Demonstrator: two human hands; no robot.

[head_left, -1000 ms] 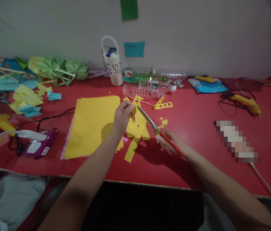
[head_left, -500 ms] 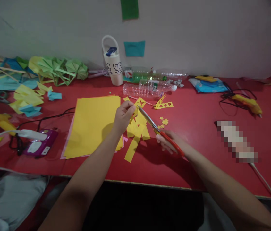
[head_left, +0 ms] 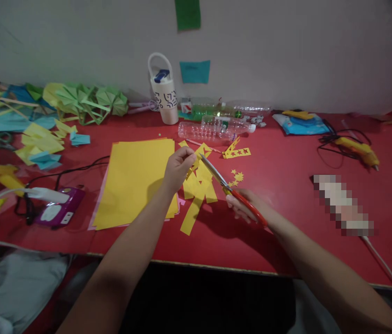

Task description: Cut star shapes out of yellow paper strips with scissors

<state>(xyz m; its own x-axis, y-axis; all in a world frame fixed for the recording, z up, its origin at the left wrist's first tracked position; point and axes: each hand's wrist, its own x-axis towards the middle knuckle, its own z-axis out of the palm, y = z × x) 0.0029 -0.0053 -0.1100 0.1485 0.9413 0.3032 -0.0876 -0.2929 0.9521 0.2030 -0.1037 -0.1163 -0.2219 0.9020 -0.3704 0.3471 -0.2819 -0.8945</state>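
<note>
My left hand (head_left: pixel 181 169) pinches a small piece of yellow paper (head_left: pixel 198 157), mostly hidden behind the fingers. Red-handled scissors (head_left: pixel 221 180) are in my right hand (head_left: pixel 246 204), their blade tips reaching up to that paper. Below lie yellow paper strips (head_left: pixel 193 215), loosely piled on the red table (head_left: pixel 237 250). Several cut-out yellow stars (head_left: pixel 238 176) rest just beyond the scissors. Farther back is a folded strip with star-shaped holes (head_left: pixel 240 152). A stack of yellow sheets (head_left: pixel 136 181) sits left of my left hand.
Clear plastic bottles (head_left: pixel 213 127) and a white tumbler (head_left: pixel 164 97) stand or lie along the wall. At right are a yellow glue gun (head_left: pixel 361 150), a wipes pack (head_left: pixel 300 124) and a blurred-out corded object (head_left: pixel 343 204). A purple power socket (head_left: pixel 60 208) and folded paper shapes (head_left: pixel 84 102) are at left.
Very little differs. Both hands, the paper and the scissors stay almost in place; the whole view has shifted slightly.
</note>
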